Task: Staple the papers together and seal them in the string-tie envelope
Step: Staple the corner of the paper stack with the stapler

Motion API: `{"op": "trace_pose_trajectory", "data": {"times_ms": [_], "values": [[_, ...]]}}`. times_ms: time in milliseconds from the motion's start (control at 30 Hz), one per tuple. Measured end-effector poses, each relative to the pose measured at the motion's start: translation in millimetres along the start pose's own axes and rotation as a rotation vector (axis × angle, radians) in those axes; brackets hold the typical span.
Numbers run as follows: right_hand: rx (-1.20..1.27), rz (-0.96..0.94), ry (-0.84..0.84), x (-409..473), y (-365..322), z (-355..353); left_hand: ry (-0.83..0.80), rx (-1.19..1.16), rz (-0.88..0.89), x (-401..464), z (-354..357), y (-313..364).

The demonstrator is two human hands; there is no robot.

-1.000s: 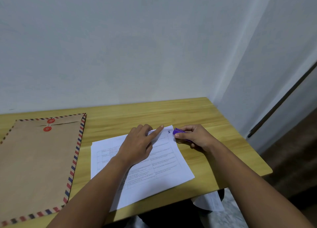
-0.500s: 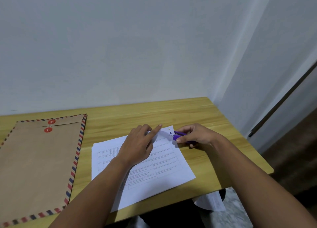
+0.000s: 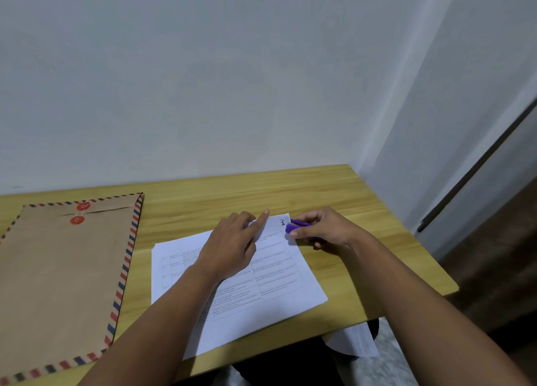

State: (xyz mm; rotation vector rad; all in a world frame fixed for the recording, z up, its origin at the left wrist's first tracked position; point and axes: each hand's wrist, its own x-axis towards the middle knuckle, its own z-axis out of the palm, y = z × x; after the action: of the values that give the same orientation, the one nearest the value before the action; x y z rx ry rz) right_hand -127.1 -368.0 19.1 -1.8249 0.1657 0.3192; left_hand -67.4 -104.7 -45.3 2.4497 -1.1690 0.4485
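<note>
One stack of white printed papers [image 3: 232,284] sits skewed on the wooden desk [image 3: 334,193]; sheet count can't be told. One purple stapler [image 3: 297,226], small and glossy, sits at the stack's far right corner. Right hand [image 3: 325,230] has its fingers curled around it. Left hand [image 3: 232,244] lies flat on the papers, index finger extended. One brown kraft string-tie envelope [image 3: 64,269], striped border, two red discs, lies well left.
</note>
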Motion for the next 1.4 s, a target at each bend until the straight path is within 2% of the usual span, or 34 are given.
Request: {"op": "trace_pose_trajectory", "data": {"times_ms": [600, 800, 1033, 1200, 1333, 1400], "values": [[-0.077, -0.034, 0.050, 17, 7, -1, -0.030, -0.001, -0.011, 0, 5, -5], [-0.014, -0.039, 0.035, 24, 14, -1, -0.031, -0.014, -0.011, 0, 7, -6], [-0.007, 0.022, 0.041, 27, 10, -4, -0.045, -0.029, -0.020, 2, 8, -8], [-0.143, 0.046, 0.290, 23, 24, -25, -0.091, 0.017, 0.005, 9, 10, -7], [-0.531, 0.081, 0.551, 3, 29, -50, -0.134, 0.075, 0.030, 24, 13, 2], [-0.643, 0.118, 0.603, -9, 30, -55, -0.149, 0.092, 0.032, 31, 18, 10]]}}
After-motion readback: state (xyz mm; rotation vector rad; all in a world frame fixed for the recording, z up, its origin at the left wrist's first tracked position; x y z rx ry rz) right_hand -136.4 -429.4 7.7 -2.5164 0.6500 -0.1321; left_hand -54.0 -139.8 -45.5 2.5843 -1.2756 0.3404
